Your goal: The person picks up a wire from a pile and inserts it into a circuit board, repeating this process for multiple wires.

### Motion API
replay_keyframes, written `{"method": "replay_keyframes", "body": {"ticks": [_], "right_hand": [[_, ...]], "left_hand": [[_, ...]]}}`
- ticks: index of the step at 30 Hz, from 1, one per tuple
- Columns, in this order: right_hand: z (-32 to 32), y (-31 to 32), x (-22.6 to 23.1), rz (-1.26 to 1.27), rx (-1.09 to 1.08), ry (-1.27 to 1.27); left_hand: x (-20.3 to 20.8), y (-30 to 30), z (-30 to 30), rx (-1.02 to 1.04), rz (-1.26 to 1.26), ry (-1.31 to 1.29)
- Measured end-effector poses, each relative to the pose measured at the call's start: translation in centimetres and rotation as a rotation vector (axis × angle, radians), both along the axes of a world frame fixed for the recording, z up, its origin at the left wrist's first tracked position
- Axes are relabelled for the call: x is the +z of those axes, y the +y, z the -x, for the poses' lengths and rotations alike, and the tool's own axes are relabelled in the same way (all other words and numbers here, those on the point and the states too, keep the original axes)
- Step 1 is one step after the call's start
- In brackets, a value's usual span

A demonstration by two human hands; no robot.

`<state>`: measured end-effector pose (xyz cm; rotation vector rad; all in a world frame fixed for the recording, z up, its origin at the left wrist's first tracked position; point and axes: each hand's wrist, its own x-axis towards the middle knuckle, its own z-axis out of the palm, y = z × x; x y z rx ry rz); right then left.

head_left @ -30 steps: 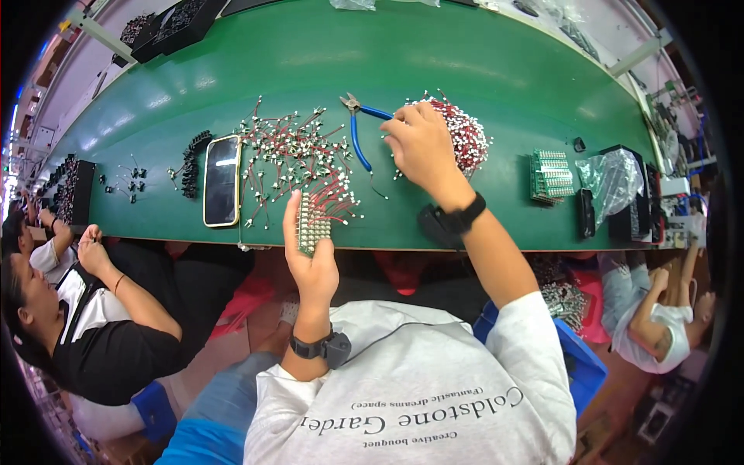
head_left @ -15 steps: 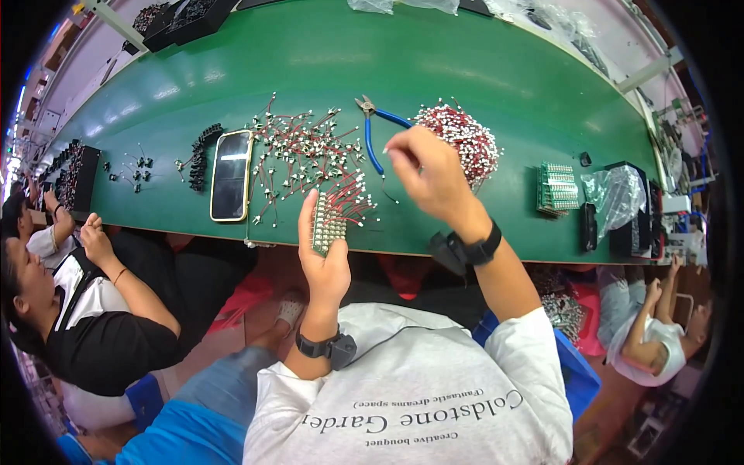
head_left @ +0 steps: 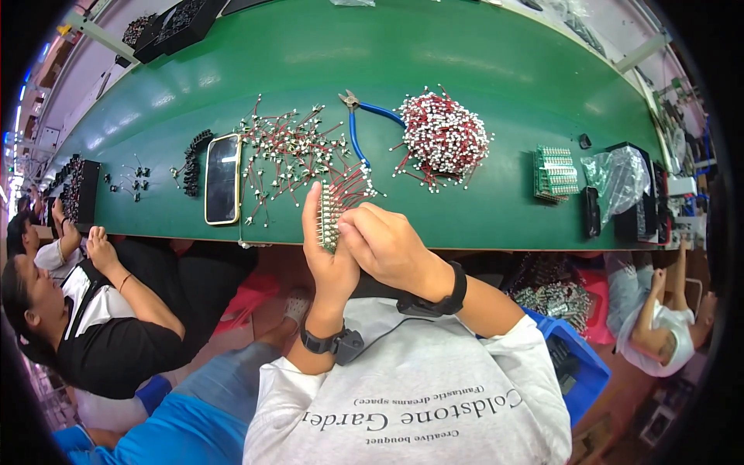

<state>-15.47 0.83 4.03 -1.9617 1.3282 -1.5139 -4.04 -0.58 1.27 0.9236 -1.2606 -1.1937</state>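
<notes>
My left hand is closed round a green circuit board panel near the table's front edge, thumb on one side and fingers along the other. Rows of small metallic parts cover the panel, and red wires with white ends fan out from its far right side. Against the panel's right edge, my right hand is curled with thumb and forefinger pinched together; whatever lies between those fingertips is hidden. Just beyond the panel are scattered small parts with red leads and blue-handled cutters, their jaws apart.
A phone and a black connector strip lie to the left. Right of the cutters is a heap of red wires with white ends. Farther right stand stacked green boards and a clear plastic bag. Co-workers sit on both sides.
My right hand has come down and left from beside the wire heap to the panel, its fingertips now at the panel's edge. The panel has turned slightly in my left hand.
</notes>
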Motion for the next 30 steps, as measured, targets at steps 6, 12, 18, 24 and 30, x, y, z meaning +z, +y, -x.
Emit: {"method": "replay_keyframes", "body": {"ticks": [6, 12, 18, 24, 30], "right_hand": [[0.0, 0.1, 0.0, -0.051, 0.008, 0.042], [0.1, 0.2, -0.4, -0.041, 0.011, 0.003], [0.1, 0.3, -0.2, -0.041, 0.006, 0.045], [0.6, 0.1, 0.0, 0.009, 0.039, 0.217], [0.5, 0.4, 0.3, -0.014, 0.044, 0.247]], "left_hand": [[0.2, 0.2, 0.1, 0.001, 0.090, -0.132], [0.3, 0.3, 0.1, -0.024, 0.055, -0.055], [0.3, 0.2, 0.0, -0.018, 0.071, -0.088], [-1.0, 0.1, -1.0, 0.018, 0.165, -0.317], [-1.0, 0.1, -1.1, 0.030, 0.226, -0.368]]}}
